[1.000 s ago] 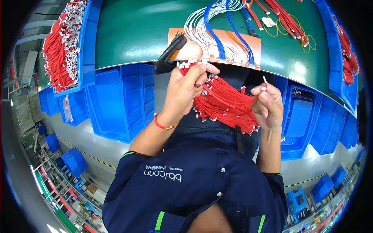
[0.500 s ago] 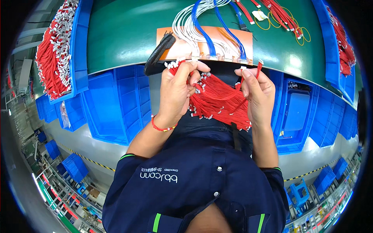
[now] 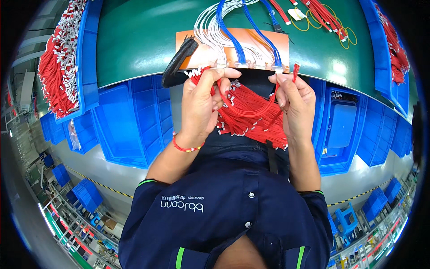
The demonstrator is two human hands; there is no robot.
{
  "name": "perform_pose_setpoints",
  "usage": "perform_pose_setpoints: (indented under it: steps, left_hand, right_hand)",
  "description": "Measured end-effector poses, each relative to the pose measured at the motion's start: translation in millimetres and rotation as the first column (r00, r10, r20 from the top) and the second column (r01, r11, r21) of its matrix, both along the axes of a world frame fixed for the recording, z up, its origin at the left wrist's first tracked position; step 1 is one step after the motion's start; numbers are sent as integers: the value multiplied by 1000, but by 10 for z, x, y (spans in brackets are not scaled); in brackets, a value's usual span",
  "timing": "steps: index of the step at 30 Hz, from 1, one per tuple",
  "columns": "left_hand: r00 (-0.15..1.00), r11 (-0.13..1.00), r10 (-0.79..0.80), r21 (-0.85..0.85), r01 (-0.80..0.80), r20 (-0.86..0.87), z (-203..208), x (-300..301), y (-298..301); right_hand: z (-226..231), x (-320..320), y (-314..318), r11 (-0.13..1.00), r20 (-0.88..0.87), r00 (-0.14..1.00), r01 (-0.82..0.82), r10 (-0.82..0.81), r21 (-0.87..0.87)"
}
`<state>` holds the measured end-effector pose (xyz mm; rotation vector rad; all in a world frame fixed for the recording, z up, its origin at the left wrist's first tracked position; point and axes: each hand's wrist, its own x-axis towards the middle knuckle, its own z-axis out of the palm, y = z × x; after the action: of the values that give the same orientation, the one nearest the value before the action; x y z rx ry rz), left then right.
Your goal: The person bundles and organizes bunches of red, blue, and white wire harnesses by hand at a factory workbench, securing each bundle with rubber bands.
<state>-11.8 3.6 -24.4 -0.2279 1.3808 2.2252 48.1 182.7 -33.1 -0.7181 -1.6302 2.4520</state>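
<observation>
My left hand (image 3: pixel 199 105) is closed around several red cables with white plug ends (image 3: pixel 194 72). Its fingertips are at the front edge of an orange board (image 3: pixel 206 49), by the clear socket where white wires (image 3: pixel 210 28) come in. My right hand (image 3: pixel 298 101) pinches a red cable, its plug end against the clear socket (image 3: pixel 277 68) under the blue wires (image 3: pixel 268 42). Another red cable end (image 3: pixel 295 69) sticks up between its fingers. A red length loops between both hands. A large bundle of red cables (image 3: pixel 251 110) lies on my lap below.
A black padded piece (image 3: pixel 177 62) stands at the board's left. On the green table (image 3: pixel 143 40) lie red cables (image 3: pixel 324 18) with yellow rubber bands (image 3: pixel 347 38). Blue bins of red cables (image 3: pixel 92 58) flank both sides. More blue crates (image 3: pixel 118 125) stand below the table.
My right hand has brought the white plug up to the socket at the board's edge. The left hand's fingertips have shifted up to the board's front edge.
</observation>
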Motion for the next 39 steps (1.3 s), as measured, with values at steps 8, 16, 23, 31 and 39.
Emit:
perform_pose_setpoints:
  steps: [8,16,23,31,39]
  left_hand:
    - [981,981,-190,35,189,28,40,-55,-190]
    - [979,993,-94,-89,79,-181,-51,79,-9]
    - [992,966,-117,239,103,45,-19,-11,-61]
    - [970,962,-220,190,198,104,13,-48,-50]
    - [947,935,-315,191,299,61,166,110,-128]
  right_hand:
    - [15,1,27,992,23,1000,-13,17,-126]
    - [7,12,-71,982,23,996,83,-81,-172]
    - [8,221,-10,992,43,999,-17,12,125]
    - [0,13,-40,996,47,997,-65,62,53]
    - [16,44,131,955,-9,978,-204,207,-216]
